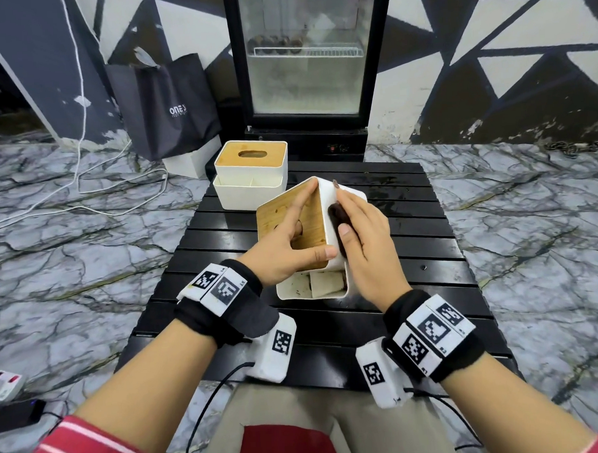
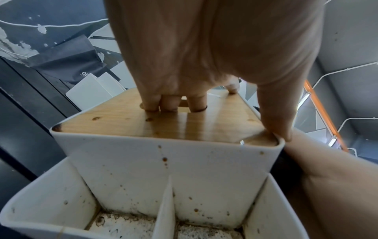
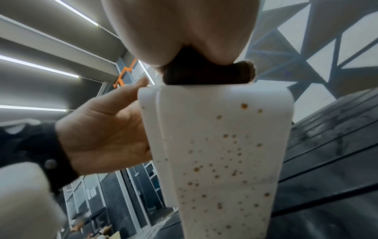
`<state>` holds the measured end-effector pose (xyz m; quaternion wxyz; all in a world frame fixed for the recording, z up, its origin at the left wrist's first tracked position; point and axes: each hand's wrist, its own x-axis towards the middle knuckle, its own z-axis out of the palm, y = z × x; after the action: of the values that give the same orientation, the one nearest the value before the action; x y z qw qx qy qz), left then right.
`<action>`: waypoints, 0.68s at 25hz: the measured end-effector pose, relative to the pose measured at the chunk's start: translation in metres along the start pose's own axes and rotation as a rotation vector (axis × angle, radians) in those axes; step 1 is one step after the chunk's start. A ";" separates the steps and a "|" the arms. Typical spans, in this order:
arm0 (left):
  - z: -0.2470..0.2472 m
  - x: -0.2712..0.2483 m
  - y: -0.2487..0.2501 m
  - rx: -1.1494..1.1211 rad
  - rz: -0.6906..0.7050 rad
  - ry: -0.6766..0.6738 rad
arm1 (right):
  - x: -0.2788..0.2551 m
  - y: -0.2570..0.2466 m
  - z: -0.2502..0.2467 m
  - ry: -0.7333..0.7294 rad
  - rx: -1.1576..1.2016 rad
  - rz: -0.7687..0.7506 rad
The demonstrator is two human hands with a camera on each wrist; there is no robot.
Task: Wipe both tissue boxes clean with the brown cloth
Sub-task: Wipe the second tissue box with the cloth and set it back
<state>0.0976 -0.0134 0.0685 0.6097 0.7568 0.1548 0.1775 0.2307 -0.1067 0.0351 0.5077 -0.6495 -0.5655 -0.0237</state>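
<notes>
Two white tissue boxes with wooden lids stand on a black slatted table (image 1: 422, 255). The far box (image 1: 251, 180) is upright at the table's back left. The near box (image 1: 326, 208) is tipped up, its wooden lid (image 1: 279, 210) facing left. My left hand (image 1: 291, 240) grips it, fingers hooked in the lid slot (image 2: 178, 106) and thumb on the near corner. My right hand (image 1: 359, 230) holds the brown cloth (image 1: 336, 214) against the box's white right side. Brown specks dot the box (image 3: 220, 145) below the cloth (image 3: 204, 76) and its open compartments (image 2: 163, 169).
A glass-door fridge (image 1: 304, 55) stands behind the table, with a black bag (image 1: 165, 109) and a white bin (image 1: 192, 162) to its left. White cables (image 1: 79, 167) run over the marble floor. A power strip (image 1: 3, 381) lies at the left edge.
</notes>
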 end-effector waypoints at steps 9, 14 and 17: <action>0.005 0.002 0.000 0.095 0.007 -0.031 | 0.013 -0.011 -0.002 0.057 -0.044 0.043; 0.008 0.002 0.002 0.075 0.030 -0.026 | 0.020 -0.012 -0.002 0.031 -0.046 0.027; 0.008 -0.001 0.004 0.016 -0.005 -0.001 | 0.023 -0.003 -0.007 0.020 -0.026 0.093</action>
<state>0.1001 -0.0215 0.0713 0.6042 0.7613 0.1579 0.1744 0.2398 -0.0956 0.0542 0.5053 -0.6816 -0.5291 -0.0140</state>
